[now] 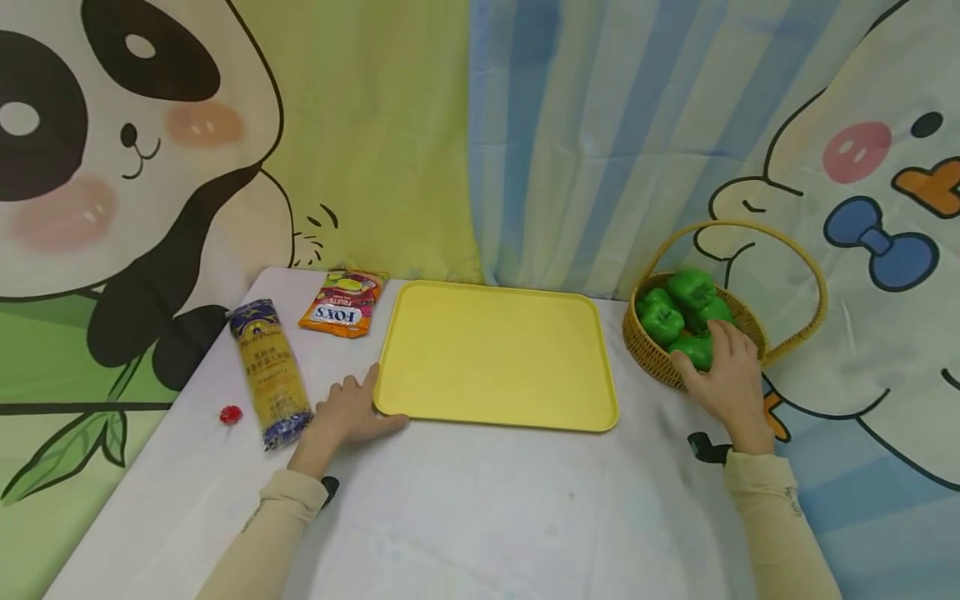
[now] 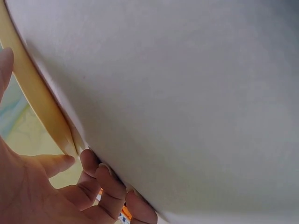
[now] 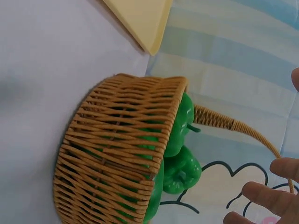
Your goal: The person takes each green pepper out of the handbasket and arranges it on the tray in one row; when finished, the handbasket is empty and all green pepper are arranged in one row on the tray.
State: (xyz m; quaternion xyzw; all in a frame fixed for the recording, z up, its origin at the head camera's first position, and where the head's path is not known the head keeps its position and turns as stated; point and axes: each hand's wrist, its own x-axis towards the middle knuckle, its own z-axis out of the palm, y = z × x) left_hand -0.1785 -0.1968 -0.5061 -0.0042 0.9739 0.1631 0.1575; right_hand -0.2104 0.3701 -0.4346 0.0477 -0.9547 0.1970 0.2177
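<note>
A yellow tray (image 1: 495,354) lies on the white table. At its lower left corner my left hand (image 1: 348,414) rests with spread fingers; in the left wrist view the fingers of that hand (image 2: 60,191) touch or nearly touch the tray's rim (image 2: 42,98). On the right, a wicker basket (image 1: 651,354) with a tall handle holds several green peppers (image 1: 690,288). My right hand (image 1: 726,379) reaches over the basket's near side, fingers apart above the peppers. The right wrist view shows that hand (image 3: 273,191) beside the basket (image 3: 112,144), with nothing gripped.
Left of the tray lie an orange and red Fox's candy bag (image 1: 345,304), a long yellow and blue packet (image 1: 272,375) and a small red wrapped candy (image 1: 230,414). Behind the table hangs a cartoon-printed curtain (image 1: 375,142).
</note>
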